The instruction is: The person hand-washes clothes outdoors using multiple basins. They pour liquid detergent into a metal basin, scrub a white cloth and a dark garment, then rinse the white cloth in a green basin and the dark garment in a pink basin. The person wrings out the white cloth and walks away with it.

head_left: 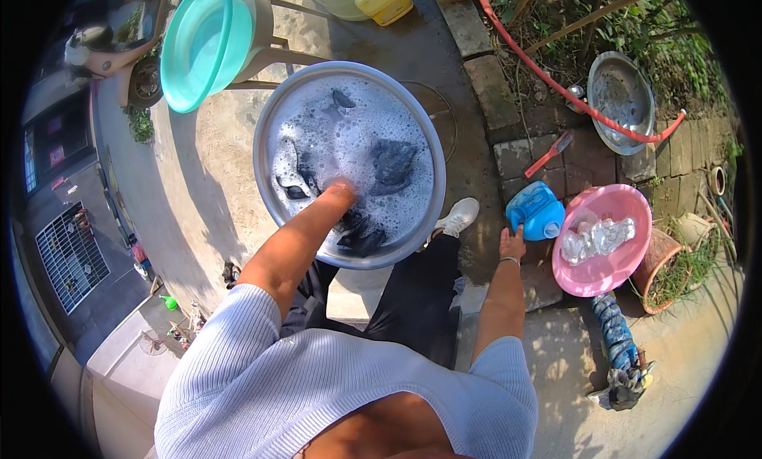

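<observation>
- Dark laundry (394,165) lies half sunk in the foamy water of a round metal basin (438,169), in front of the person's legs; at least 2 dark patches rise above the suds.
- Left hand (340,194) reaches into the foam near the middle of this basin; suds hide the fingers, so I cannot tell whether they grasp cloth or are loose.
- Right hand (512,243) is out to the side, its fingers against a blue bottle (541,209); I cannot tell whether they close around it.
- Pink basin (565,278) stands just beside the bottle, with crumpled clear plastic (599,237) inside.
- Red brush (549,153) lies on the paving beyond the bottle.
- Red hose (556,86) crosses a metal bowl (623,98) at the far right.
- Teal basin (225,30) sits beyond the metal basin, to the left.
</observation>
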A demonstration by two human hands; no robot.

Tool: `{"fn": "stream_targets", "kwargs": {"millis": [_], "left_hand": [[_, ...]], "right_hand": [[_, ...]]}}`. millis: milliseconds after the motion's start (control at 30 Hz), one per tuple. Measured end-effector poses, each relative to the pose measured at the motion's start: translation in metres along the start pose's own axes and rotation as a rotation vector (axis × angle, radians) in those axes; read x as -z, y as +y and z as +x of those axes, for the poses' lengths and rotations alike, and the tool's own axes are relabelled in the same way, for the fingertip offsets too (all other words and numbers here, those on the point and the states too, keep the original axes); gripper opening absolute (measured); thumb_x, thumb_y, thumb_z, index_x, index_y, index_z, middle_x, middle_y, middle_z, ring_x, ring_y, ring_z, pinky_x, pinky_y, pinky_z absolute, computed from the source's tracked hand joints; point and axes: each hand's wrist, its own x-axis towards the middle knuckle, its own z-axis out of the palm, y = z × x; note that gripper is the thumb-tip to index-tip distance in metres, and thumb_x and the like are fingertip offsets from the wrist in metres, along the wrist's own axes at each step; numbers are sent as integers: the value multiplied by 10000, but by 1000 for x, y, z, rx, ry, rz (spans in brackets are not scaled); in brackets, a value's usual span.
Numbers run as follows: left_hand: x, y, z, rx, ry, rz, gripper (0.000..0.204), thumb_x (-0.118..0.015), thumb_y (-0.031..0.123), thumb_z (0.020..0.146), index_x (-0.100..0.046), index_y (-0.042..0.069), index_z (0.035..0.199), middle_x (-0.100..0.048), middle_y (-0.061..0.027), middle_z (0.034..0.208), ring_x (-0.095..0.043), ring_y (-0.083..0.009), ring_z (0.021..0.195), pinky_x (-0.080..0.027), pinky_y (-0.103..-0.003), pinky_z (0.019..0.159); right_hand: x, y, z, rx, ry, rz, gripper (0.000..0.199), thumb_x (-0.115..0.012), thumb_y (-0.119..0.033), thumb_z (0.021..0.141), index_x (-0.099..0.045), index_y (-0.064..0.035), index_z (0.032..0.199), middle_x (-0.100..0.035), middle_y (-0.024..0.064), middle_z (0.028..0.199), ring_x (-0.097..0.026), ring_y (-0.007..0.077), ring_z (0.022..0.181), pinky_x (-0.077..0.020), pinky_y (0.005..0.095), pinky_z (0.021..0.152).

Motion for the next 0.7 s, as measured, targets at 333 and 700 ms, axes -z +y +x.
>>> {"fn": "stream_targets", "kwargs": {"millis": [333, 700], "left_hand": [[65, -41, -139, -282, 1204, -1281, 337, -674, 151, 778, -617, 85, 1104, -522, -189, 1219, -504, -341, 1145, -445, -404, 929], [94, -61, -108, -399, 203, -2262, 878, -631, 441, 841, -124, 97, 1471, -317, -198, 1416, -397, -349, 1242, -455, -467, 884]], "right_hand": [[-57, -33, -419, 621, -991, -379, 328, -566, -115, 917, -487, 18, 1207, -618, 147, 1011, -654, 209, 844, -544, 273, 650], [-196, 124, -437, 1322, -607, -1068, 587, -704, -134, 661, -497, -52, 1204, -534, 243, 1090, -491, 439, 1030, -438, 426, 861]]}}
